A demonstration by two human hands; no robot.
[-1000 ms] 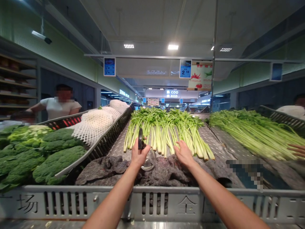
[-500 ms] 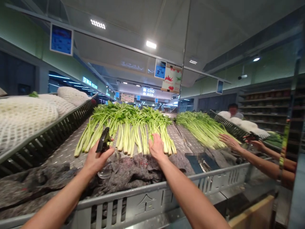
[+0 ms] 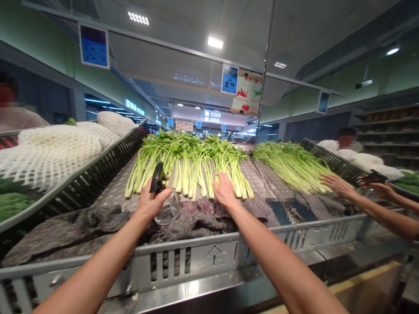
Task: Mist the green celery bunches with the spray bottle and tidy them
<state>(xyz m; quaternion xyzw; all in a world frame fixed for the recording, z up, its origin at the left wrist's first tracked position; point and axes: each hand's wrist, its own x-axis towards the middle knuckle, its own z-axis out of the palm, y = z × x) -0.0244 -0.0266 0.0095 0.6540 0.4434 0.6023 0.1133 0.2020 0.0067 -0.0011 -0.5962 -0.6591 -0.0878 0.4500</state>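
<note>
Patterned metal shelf (image 3: 257, 172); celery (image 3: 186, 174) just beyond right hand (image 3: 224, 191).

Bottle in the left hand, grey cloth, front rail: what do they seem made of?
Bottle: see-through, glossy body, plastic or glass; black head, probably plastic. Cloth: matte, fuzzy, speckled, likely felt. Rail: smooth grey, slotted; probably plastic, possibly painted metal.

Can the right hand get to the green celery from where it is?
Probably yes: the right hand is at the near edge of the celery, looks empty, and nothing seems to stand in its way.
</note>
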